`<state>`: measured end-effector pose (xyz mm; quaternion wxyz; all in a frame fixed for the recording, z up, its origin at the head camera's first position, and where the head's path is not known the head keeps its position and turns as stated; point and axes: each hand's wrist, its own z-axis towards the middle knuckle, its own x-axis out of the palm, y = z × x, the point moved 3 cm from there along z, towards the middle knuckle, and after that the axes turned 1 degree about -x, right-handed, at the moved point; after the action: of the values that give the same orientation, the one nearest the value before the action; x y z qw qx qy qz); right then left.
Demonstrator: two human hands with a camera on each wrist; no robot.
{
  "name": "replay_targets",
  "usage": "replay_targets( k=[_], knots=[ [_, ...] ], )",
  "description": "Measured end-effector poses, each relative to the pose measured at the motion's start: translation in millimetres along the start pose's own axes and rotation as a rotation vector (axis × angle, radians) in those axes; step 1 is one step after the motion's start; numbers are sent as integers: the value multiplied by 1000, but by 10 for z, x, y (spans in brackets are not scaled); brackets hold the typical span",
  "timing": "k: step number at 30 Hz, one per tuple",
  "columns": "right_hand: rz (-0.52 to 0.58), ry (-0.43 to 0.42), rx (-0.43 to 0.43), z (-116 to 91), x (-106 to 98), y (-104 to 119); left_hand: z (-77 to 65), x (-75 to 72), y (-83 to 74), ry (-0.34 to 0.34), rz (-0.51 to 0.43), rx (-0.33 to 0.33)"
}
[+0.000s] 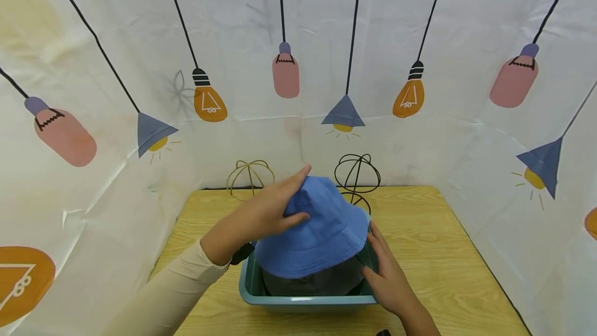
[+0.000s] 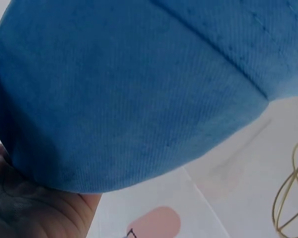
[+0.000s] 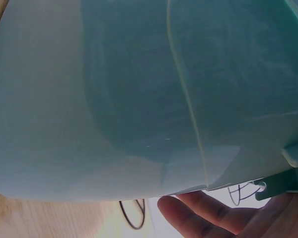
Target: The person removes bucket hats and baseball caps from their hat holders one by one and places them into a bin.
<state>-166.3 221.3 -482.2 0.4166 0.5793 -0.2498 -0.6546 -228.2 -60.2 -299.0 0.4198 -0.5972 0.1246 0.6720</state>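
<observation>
A light blue bucket hat [image 1: 322, 229] is tilted over a teal plastic basin [image 1: 308, 301]. My left hand [image 1: 263, 211] holds the hat by the left of its crown, thumb on the front and fingers up along the side. Close up in the left wrist view, the blue fabric [image 2: 124, 99] fills most of the picture, with the palm [image 2: 35, 208] at its lower edge. Beneath the brim, a dark grey hat [image 1: 312, 281] lies in the basin, partly hidden. My right hand [image 1: 389, 279] grips the basin's right rim; its fingers [image 3: 188, 218] show beside the basin wall [image 3: 139, 99].
Behind the basin stand a gold wire hat stand [image 1: 250, 162] and a black wire hat stand [image 1: 356, 156], the black one partly covered by the basin and hat. The wood-grain table [image 1: 420, 232] is enclosed by white sheets [image 1: 298, 139] printed with lamps.
</observation>
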Motion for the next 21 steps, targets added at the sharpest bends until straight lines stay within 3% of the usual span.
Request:
replay_targets(
  k=[14,21],
  knots=[
    [20,-12,-37,5,-14,17,-24,181,-31,74,-37,18],
    [14,-14,5,9,-2,20,-1,336,69,143,-35,-7]
  ],
)
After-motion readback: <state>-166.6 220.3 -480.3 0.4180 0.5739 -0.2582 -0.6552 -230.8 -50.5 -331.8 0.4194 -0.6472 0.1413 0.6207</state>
